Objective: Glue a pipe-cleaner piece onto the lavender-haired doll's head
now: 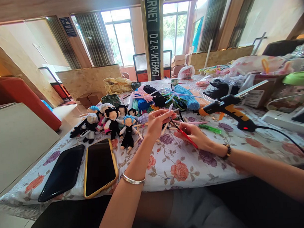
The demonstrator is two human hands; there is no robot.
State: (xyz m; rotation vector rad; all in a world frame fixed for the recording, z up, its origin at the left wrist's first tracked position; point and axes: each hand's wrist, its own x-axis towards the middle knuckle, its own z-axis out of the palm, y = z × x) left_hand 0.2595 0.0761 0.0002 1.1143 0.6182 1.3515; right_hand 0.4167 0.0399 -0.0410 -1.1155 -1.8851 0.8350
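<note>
Both forearms rise from the near edge, their upper parts cut off by the frame. The right hand (194, 134) grips red-handled scissors (185, 134), blades pointing up toward the left hand (156, 122), which pinches a thin pale stick (171, 108) (too small to make out exactly) just above the floral surface (173, 166). The two hands sit close together. Left lie two phones (81, 169), beyond them small dolls (109, 123); right, a glue gun (228, 109).
</note>
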